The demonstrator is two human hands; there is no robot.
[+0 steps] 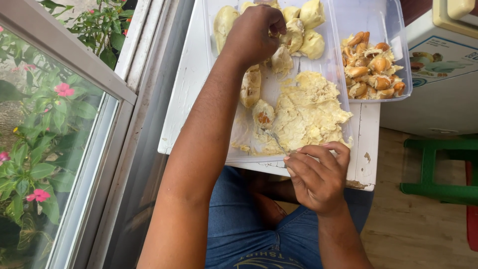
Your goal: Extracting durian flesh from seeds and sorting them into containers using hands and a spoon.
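The left hand (254, 32) reaches far forward over the large clear plastic tray (338, 74), its fingers curled down onto one of the pale yellow durian pods (294, 34) heaped at the tray's far end. The fingertips pinch the soft lobe, so the hand is closed around that piece.

The right hand (318, 174) sits close to the body at the tray's near edge. Its fingers are drawn together in a narrow pinch around the handle of a thin metal utensil (275, 139), whether spoon or fork cannot be told. The utensil slants away from this hand toward a single pod with an orange seed showing (262, 115), which lies just beyond its tip.

Directly ahead of the right hand spreads a mound of creamy, fibrous scraped pulp (311, 112), mashed and ragged in texture, filling the near half of the tray. Between the 2 hands, whole pods lie smooth and rounded, one long piece (250, 87) beside the left forearm.

To the right of the left hand stands a smaller clear plastic container (393, 30) holding a pile of glossy orange-brown seeds (372, 67) smeared with bits of flesh.

Both containers rest on a worn white painted table (186, 84) with chipped edges, above the blue denim lap (239, 219).
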